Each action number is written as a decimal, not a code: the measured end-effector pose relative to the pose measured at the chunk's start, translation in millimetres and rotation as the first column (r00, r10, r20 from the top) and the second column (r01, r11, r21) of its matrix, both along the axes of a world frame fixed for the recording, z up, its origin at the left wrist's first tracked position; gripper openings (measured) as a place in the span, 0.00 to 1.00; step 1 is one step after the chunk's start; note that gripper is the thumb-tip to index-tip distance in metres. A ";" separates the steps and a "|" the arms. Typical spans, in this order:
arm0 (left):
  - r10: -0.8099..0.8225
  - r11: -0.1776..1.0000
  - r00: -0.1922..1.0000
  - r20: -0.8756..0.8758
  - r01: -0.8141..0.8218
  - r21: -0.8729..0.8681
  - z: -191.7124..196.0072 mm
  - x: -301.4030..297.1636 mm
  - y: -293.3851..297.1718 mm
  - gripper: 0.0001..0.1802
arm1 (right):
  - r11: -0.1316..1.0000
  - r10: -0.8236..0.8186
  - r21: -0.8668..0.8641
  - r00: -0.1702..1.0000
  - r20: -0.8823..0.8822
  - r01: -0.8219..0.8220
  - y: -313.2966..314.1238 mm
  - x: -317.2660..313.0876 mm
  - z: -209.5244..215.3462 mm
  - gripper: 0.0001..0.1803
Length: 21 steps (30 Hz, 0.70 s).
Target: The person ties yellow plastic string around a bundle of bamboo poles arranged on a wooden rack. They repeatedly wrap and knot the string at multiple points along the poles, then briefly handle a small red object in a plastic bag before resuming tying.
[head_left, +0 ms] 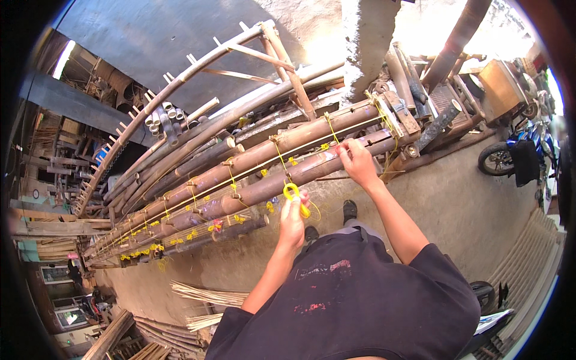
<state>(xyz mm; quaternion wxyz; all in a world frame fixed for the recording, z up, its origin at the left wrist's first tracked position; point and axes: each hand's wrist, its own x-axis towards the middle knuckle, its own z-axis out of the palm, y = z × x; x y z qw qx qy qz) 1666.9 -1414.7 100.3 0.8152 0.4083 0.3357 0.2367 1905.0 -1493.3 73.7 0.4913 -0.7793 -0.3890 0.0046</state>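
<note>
My left hand [291,223] is closed around a small looped bundle of yellow cord [291,190], just on my side of a long row of brown bamboo poles. A loose strand hangs from the bundle beside my fingers. Further right, my right hand [357,163] is pinched at the upper side of the nearer bamboo pole [312,169]; what its fingertips hold, if anything, is too small to make out. Yellow cord ties [278,150] cross between the poles at intervals, some wound on short pegs. A pale lengthwise strip [300,137] runs between the two upper poles.
A curved wooden frame with pegs [159,90] rises behind stacked bamboo poles [180,153]. A wooden end block [403,117] caps the row at right. Beyond stands a blue motorbike [510,156]. Bamboo strips [207,294] lie on the concrete floor [450,174] at lower left.
</note>
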 end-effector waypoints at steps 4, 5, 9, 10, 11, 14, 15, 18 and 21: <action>-0.004 1.000 0.994 0.111 0.002 0.018 -0.6 10.4 -2.3 0.11 | 0.952 0.304 0.024 0.932 -0.198 -0.305 6.0 -72.0 34.1 0.07; 0.075 0.996 0.975 0.209 -0.063 -0.062 1.5 13.8 -2.7 0.11 | 0.953 0.298 0.017 0.923 -0.241 -0.303 8.1 -89.2 34.7 0.06; 0.100 0.985 0.933 0.344 -0.043 -0.170 22.9 9.2 -3.5 0.12 | 0.936 0.350 0.259 0.683 -0.641 -0.238 13.2 -103.2 0.9 0.04; -0.035 0.999 0.967 0.253 0.036 0.000 18.7 -0.3 -0.9 0.11 | 0.908 0.412 0.396 0.447 -0.794 -0.134 15.4 -102.6 4.6 0.06; -0.165 0.977 0.976 0.142 0.142 0.162 12.1 -10.1 3.8 0.11 | 0.872 0.479 0.490 0.184 -0.858 0.015 18.1 -93.6 16.8 0.07; -0.233 0.701 0.898 -0.373 0.421 0.576 12.1 -17.0 4.8 0.13 | 0.867 0.498 0.496 -0.025 -0.867 0.051 27.0 -92.0 70.9 0.22; -0.145 0.577 0.871 -0.469 0.460 0.675 11.6 -15.6 10.9 0.13 | 0.855 0.510 0.490 0.097 -0.855 -0.171 27.9 -105.8 102.5 0.25; -0.065 0.333 0.973 -0.222 0.231 0.914 -0.9 -22.6 44.2 0.12 | 0.698 0.716 0.072 0.697 -0.043 -0.713 15.9 -140.4 131.7 0.34; -0.271 0.849 0.939 -0.212 0.337 0.407 -19.6 -37.7 56.7 0.13 | 0.804 0.570 -0.062 0.796 -0.204 -0.591 14.8 -143.2 135.4 0.33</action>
